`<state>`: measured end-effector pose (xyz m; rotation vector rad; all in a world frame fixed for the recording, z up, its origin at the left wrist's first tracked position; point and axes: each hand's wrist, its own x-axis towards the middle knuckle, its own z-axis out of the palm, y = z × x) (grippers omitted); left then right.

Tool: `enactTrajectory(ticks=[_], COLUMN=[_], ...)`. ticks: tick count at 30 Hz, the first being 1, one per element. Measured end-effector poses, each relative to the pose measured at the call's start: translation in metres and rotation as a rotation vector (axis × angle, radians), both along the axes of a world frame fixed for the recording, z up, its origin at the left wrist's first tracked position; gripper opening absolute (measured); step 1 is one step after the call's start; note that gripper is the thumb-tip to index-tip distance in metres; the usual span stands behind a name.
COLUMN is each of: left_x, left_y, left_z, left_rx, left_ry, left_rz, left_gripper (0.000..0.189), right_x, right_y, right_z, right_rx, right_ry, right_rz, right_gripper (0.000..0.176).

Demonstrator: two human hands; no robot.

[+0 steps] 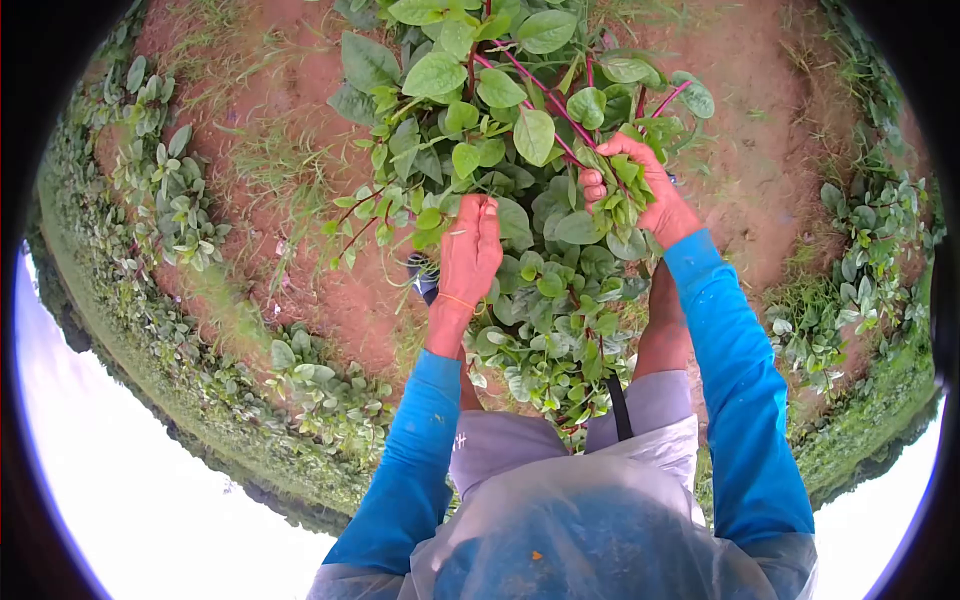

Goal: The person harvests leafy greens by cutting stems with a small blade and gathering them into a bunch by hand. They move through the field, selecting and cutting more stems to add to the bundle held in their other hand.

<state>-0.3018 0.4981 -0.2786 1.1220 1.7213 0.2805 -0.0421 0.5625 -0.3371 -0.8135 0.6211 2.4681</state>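
Note:
My right hand (645, 190) is closed round a small bunch of green leafy shoots (622, 207), which looks like Malabar spinach. Long magenta stems (540, 92) of the plant pass close to its thumb and fingers. To the left, my left hand (470, 250) is among the leaves, fingers curled and pressed together in a pinch. Whatever lies between those fingertips is hidden. Broad-leaved plants (575, 225) fill the space between both hands and reach down towards my legs.
Reddish bare soil (330, 50) with grass tufts (285, 150) borders the row on the left, and more soil (745, 150) lies on the right. Further leafy rows (165, 190) curve along both sides. A dark shoe (423, 278) shows beside my left wrist.

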Motion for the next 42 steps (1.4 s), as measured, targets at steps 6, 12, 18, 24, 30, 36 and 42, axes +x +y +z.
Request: enactTrajectory(ticks=[6, 12, 18, 24, 30, 36, 42], left_x=[0.002, 0.011, -0.005, 0.04, 0.112, 0.156, 0.154], left_y=[0.035, 0.069, 0.074, 0.061, -0.02, -0.072, -0.078], left_z=[-0.083, -0.102, -0.166, -0.072, -0.072, -0.11, -0.084], left_rx=[0.214, 0.244, -0.054, 0.107, 0.096, -0.277, -0.164], left_ry=[0.335, 0.549, 0.613, 0.445, -0.024, -0.37, -0.373], left_rz=[-0.233, -0.433, -0.668, -0.309, -0.139, 0.346, 0.356], left_gripper=[0.025, 0.025, 0.046, 0.036, 0.038, 0.021, 0.015], right_x=[0.034, 0.04, 0.064, 0.122, 0.152, 0.135, 0.124], right_y=[0.018, 0.015, 0.022, 0.036, -0.041, -0.123, -0.144], right_z=[-0.008, -0.013, -0.031, -0.006, -0.031, -0.071, -0.053], right_rx=[0.031, 0.05, 0.182, 0.247, 0.076, -0.123, 0.014], right_ry=[-0.262, -0.472, -0.292, -0.29, -0.317, -0.491, -0.642], right_rz=[0.184, 0.406, 0.558, 0.409, 0.036, 0.113, 0.527], right_gripper=[0.02, 0.019, 0.025, 0.02, 0.021, 0.022, 0.035])
